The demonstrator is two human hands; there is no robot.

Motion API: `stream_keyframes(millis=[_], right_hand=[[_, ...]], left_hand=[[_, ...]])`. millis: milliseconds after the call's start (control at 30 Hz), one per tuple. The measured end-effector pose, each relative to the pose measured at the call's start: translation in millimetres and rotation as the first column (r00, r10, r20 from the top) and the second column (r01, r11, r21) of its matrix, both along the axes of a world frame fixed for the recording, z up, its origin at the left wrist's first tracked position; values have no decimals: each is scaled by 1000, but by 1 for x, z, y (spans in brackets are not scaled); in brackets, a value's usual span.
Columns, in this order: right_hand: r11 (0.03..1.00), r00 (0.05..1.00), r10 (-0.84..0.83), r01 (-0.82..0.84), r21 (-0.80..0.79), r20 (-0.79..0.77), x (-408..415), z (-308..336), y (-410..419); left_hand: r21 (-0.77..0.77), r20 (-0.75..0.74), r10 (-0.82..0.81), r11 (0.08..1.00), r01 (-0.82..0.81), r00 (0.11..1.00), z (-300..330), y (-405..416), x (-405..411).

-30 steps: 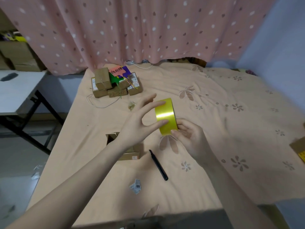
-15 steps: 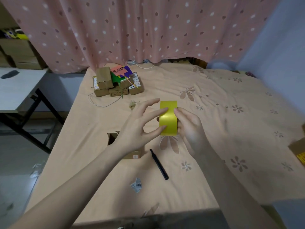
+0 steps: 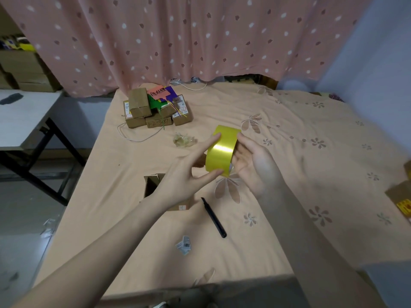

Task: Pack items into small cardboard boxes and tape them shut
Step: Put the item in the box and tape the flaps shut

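A yellow tape roll (image 3: 221,151) is held in the air between my two hands above the peach bedsheet. My left hand (image 3: 189,172) pinches its left side, one finger on the upper edge and the thumb at the lower edge. My right hand (image 3: 251,163) cups the roll's right side, fingers curled behind it. Below my left wrist sits a small open cardboard box (image 3: 155,187), partly hidden by that arm. A black pen-like cutter (image 3: 213,216) lies on the sheet to the box's right.
A pile of small taped boxes (image 3: 155,110) with coloured paper sits at the far left of the bed (image 3: 289,134). A crumpled tape scrap (image 3: 184,140) and a torn label (image 3: 184,244) lie loose. A cardboard box (image 3: 400,196) pokes in at the right edge. A white table (image 3: 24,116) stands left.
The roll has turned and tilted in my hands and sits slightly further right. My left fingers have shifted along its rim; my right hand has come round its side.
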State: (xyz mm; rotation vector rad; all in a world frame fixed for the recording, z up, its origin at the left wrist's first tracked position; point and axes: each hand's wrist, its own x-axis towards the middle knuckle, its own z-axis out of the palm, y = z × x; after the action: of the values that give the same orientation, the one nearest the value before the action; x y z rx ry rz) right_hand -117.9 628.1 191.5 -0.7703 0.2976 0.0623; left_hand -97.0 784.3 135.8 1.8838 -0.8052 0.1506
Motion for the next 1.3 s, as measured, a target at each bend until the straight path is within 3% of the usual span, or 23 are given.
stream_keyframes(millis=[67,133,233,333,533,733,900,1067,1300], right_hand=[[999,1000,19,-18,-32,13,0,-1,1],[982,993,90,-75,-175,75,-4,-3,1],[878,945,274,-169,-447,181,-11,-7,0],[795,900,387,-216,-567,200,-19,-11,-1],[690,934,314,-101,-717,171,-25,-13,5],[733,956,217,-25,-680,199,-23,-14,7],[786,989,22,75,-614,149,-16,-11,9],[776,987,-33,123,-618,156,-18,-9,12],[770,982,42,85,-632,183,-23,-6,11]], left_hand=[[-52,-100,14,998,-19,995,2,-2,2],[-124,-174,39,990,-61,984,7,-6,4],[-241,-234,112,956,-169,966,17,-12,7],[-319,-343,142,912,-258,928,28,-14,10],[-281,-383,84,938,-203,920,37,-10,7],[-136,-260,100,981,-138,960,37,-1,4],[-53,-226,56,996,-69,972,26,4,-3],[-157,-301,-48,988,0,953,15,0,-3],[-213,-346,-99,977,25,933,16,3,0]])
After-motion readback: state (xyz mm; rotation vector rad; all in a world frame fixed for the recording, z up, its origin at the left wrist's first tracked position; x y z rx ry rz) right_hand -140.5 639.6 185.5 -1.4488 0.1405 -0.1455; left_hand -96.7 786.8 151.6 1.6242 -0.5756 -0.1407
